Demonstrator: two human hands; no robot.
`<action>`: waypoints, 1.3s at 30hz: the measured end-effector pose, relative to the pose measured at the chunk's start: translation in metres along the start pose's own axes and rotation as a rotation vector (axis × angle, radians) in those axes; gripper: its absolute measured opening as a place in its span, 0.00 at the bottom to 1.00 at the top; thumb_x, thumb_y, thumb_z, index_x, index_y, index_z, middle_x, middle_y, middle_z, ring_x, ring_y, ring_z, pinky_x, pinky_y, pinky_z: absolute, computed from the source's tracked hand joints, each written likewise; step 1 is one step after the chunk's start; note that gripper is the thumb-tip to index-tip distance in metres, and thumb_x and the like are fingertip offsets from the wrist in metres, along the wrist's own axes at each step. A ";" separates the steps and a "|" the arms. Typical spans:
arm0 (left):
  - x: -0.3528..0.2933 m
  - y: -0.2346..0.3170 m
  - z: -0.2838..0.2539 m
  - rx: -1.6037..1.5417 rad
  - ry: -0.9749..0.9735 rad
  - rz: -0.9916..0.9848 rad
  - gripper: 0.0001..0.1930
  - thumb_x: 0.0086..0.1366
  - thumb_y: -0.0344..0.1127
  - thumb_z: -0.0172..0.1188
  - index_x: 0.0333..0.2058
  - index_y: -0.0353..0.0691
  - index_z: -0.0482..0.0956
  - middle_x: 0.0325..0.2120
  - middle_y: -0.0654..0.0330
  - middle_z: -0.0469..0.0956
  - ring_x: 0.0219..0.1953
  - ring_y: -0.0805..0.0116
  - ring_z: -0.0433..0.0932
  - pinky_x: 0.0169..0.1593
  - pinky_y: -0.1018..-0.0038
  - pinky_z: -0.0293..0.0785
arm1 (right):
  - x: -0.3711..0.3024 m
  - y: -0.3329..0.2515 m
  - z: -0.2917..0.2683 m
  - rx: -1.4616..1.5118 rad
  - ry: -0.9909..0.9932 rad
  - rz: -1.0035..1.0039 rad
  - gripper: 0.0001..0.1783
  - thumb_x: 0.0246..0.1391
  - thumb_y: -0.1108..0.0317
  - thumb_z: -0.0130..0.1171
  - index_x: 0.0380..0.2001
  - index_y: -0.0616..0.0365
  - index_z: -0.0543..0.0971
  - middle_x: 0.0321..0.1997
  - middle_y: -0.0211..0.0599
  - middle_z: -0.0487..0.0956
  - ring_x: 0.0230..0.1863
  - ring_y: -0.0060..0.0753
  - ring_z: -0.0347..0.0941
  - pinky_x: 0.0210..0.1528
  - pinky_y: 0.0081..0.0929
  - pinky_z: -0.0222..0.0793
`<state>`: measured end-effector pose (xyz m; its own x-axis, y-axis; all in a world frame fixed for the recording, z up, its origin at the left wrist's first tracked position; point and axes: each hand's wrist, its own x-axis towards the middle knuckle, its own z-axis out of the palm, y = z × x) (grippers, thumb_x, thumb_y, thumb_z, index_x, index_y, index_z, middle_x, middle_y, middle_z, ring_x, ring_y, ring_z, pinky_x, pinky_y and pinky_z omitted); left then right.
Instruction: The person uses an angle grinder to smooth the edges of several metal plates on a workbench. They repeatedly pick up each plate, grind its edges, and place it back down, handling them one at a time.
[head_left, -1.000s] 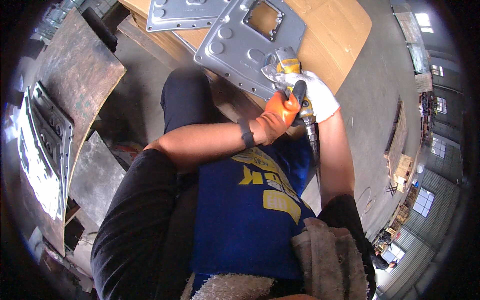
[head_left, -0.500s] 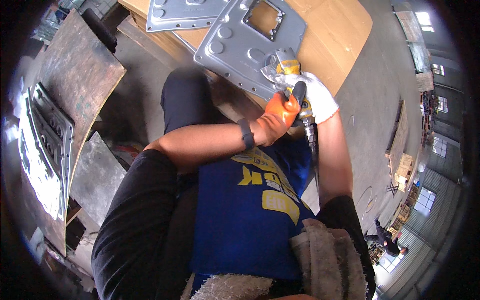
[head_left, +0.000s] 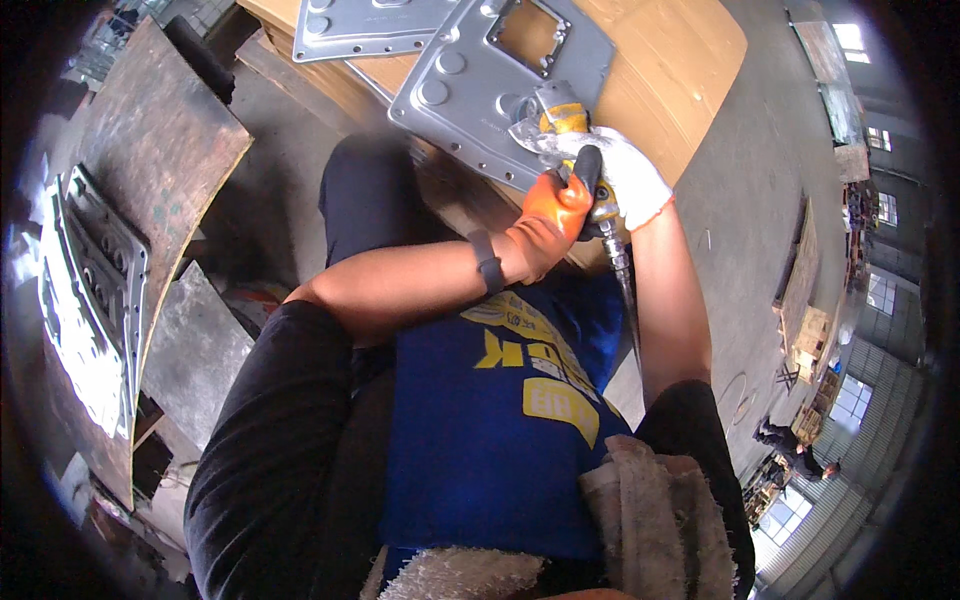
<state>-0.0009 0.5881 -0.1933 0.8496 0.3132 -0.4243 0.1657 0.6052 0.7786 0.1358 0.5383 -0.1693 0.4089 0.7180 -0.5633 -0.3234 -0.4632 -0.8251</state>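
Note:
Both my hands hold a yellow and silver air sander [head_left: 567, 118] with a hose fitting at its rear. My left hand [head_left: 560, 208], in an orange glove with dark fingertips, is closed round its handle. My right hand [head_left: 632, 180], in a white glove, wraps the body nearer the head. The sander's head is over the near edge of a grey metal cover plate [head_left: 465, 110], which has round bosses, edge holes and a square opening. Whether the pad touches the plate is hidden by the head.
Under the plate is brown cardboard [head_left: 690, 60]. A second grey plate [head_left: 372, 28] lies beside it at the far left. More metal plates [head_left: 105, 270] rest on a worn board [head_left: 170, 130] at left. An air hose [head_left: 630, 305] trails toward me. A person [head_left: 795, 450] stands far right.
Both hands and the sander have shifted slightly left and away from me over the plate. The plate looks unmoved. The distant person has moved a little.

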 end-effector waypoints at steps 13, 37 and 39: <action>0.010 -0.003 -0.002 -0.176 -0.015 0.067 0.15 0.70 0.41 0.49 0.44 0.34 0.75 0.35 0.61 0.78 0.38 0.72 0.76 0.39 0.75 0.75 | 0.010 0.002 0.000 0.042 -0.101 -0.061 0.17 0.61 0.65 0.52 0.45 0.68 0.78 0.42 0.38 0.81 0.41 0.27 0.77 0.45 0.23 0.75; 0.030 -0.071 0.001 0.116 -0.017 0.218 0.16 0.71 0.41 0.51 0.44 0.32 0.76 0.35 0.62 0.78 0.36 0.75 0.72 0.39 0.75 0.72 | -0.024 0.008 0.009 0.188 0.065 0.067 0.16 0.58 0.67 0.57 0.43 0.68 0.79 0.38 0.36 0.81 0.38 0.26 0.77 0.41 0.23 0.75; 0.040 -0.082 0.003 -0.013 -0.031 0.227 0.16 0.71 0.41 0.51 0.43 0.32 0.76 0.35 0.63 0.77 0.36 0.75 0.72 0.39 0.75 0.72 | -0.018 0.013 0.006 0.163 0.053 0.072 0.15 0.57 0.67 0.57 0.43 0.68 0.79 0.38 0.36 0.81 0.38 0.26 0.77 0.41 0.23 0.75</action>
<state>0.0207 0.5483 -0.2728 0.8796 0.4195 -0.2244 -0.0376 0.5314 0.8463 0.1189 0.5223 -0.1693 0.4224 0.6557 -0.6258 -0.4857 -0.4192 -0.7671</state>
